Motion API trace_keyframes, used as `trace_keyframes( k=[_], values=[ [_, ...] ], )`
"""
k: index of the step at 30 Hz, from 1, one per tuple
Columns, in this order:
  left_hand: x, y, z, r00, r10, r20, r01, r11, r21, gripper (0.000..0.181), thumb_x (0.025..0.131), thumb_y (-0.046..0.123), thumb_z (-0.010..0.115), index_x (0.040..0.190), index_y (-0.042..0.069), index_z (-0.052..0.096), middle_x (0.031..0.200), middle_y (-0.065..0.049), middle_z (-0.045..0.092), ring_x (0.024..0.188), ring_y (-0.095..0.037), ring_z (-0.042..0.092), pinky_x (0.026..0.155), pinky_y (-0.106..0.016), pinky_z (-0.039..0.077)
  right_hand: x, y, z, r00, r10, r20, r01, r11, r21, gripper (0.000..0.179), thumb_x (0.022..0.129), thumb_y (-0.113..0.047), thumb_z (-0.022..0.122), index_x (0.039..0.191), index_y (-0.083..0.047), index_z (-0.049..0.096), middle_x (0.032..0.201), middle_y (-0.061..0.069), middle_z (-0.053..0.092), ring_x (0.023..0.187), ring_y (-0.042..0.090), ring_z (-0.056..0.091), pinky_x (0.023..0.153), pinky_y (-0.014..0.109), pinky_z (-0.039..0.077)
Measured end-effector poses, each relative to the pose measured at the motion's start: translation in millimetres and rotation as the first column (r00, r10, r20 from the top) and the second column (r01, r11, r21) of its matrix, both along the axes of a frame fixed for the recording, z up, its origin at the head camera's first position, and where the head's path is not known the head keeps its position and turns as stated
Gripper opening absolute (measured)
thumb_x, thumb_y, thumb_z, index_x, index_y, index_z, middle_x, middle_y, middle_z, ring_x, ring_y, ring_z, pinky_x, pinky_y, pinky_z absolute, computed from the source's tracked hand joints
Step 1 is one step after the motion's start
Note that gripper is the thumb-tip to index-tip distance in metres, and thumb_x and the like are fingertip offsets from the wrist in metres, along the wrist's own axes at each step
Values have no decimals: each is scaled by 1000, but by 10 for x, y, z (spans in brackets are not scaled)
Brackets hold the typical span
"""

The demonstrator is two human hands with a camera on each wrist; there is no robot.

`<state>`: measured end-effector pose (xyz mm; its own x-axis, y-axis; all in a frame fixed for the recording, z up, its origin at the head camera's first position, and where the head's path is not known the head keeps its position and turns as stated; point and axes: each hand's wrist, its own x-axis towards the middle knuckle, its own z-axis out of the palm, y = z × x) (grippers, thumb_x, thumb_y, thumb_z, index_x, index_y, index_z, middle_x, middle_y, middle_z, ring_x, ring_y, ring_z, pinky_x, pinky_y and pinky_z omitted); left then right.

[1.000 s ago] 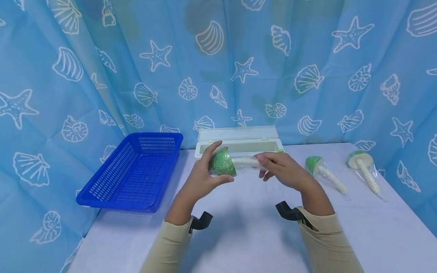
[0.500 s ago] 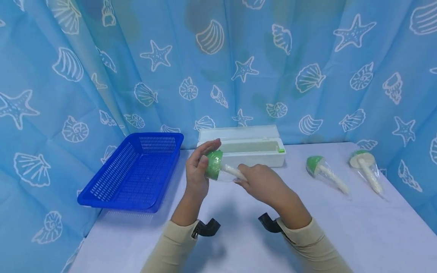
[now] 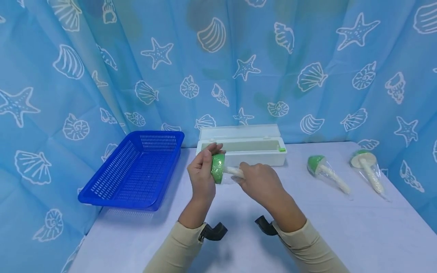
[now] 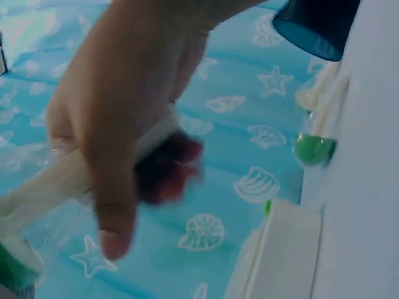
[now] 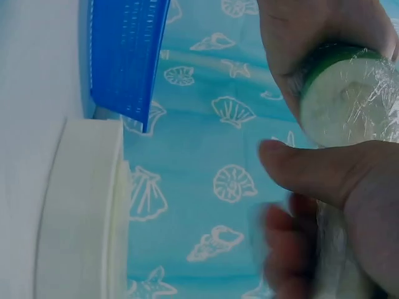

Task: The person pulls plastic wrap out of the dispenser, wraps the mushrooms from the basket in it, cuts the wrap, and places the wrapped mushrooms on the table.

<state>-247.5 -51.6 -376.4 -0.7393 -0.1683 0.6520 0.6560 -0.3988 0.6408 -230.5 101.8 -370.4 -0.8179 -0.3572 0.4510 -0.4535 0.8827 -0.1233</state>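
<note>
A mushroom-shaped thing with a green cap (image 3: 218, 168) and a white stalk (image 3: 235, 172), wrapped in clear film, is held up above the table. My left hand (image 3: 201, 174) cups the cap, thumb on the near side and fingers passing behind it. Gripping the stalk from the other end is my right hand (image 3: 261, 184). The cap's pale flat underside (image 5: 349, 99) faces the right hand in the right wrist view. In the left wrist view the stalk (image 4: 47, 187) runs into the right hand (image 4: 118, 137), whose lower fingers are blurred.
A long white box (image 3: 252, 158) with its lid raised and a green tab stands behind the hands. To the left is a blue plastic basket (image 3: 136, 203). Two similar wrapped mushroom shapes, one nearer (image 3: 331, 176) and one farther right (image 3: 368, 170), lie on the table (image 3: 358, 235).
A second ago the thing lay crosswise with the left fingers spread round its cap. The left hand has turned to cup the cap, and the right hand has moved left, gripping the stalk closer.
</note>
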Motion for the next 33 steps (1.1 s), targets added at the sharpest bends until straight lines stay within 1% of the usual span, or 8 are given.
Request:
trace_keyframes(
  k=[3,5,8,11,17,23,28,33],
  values=[
    [-14,-8,28,991,-130,38,125,987,101,40,104,28,42,129,-2,52,132,-20,55,121,-33,54,102,-46,41,-14,9,-13,1000,-15,-6,15,999,-33,28,79,-22,82,96,-6,65,74,7,67,59,21,63,56,36,54],
    [7,-7,35,972,-209,110,177,953,247,35,103,32,41,126,7,53,135,-18,51,127,-35,48,105,-49,37,-20,-13,-45,997,-2,-72,-1,999,-48,25,78,-19,82,92,-5,66,71,8,67,56,21,64,53,35,54],
    [67,43,43,933,-287,218,172,886,431,31,102,39,43,115,13,55,132,-14,52,126,-36,48,104,-52,37,-30,-47,-90,981,0,-196,-13,998,-62,20,79,-15,79,86,-2,66,65,8,65,50,20,62,47,33,53],
    [113,104,51,911,-328,251,174,856,487,27,101,38,45,110,14,55,128,-12,54,121,-35,51,103,-53,38,-37,-65,-113,963,-16,-268,-3,998,-69,17,80,-13,76,85,0,65,62,8,63,47,19,58,44,30,50],
    [88,77,105,946,-215,243,118,926,359,14,97,13,51,104,8,62,106,-11,64,103,-29,62,94,-42,48,-24,-110,-99,984,74,-163,-80,996,-29,34,76,-20,83,100,-2,67,85,8,68,68,20,65,65,34,57],
    [83,89,86,942,-179,284,120,970,214,31,95,8,41,104,1,70,109,-14,66,107,-28,59,95,-36,47,24,-185,-76,992,101,81,-77,964,-255,63,77,-23,82,128,-2,52,104,11,67,82,24,67,71,41,57],
    [113,146,49,956,-128,263,113,991,75,39,96,11,38,103,-14,68,124,-20,62,124,-30,52,103,-39,40,30,-172,-97,998,38,-59,-50,975,-214,37,75,-9,78,105,1,58,75,11,66,59,23,65,56,38,56],
    [82,141,17,955,-189,229,170,980,100,42,99,18,37,107,-10,67,116,-18,66,116,-36,58,103,-45,41,25,-172,-105,989,49,-140,-75,980,-182,30,74,-9,78,94,2,59,64,8,60,48,18,57,46,33,50]
  ],
)
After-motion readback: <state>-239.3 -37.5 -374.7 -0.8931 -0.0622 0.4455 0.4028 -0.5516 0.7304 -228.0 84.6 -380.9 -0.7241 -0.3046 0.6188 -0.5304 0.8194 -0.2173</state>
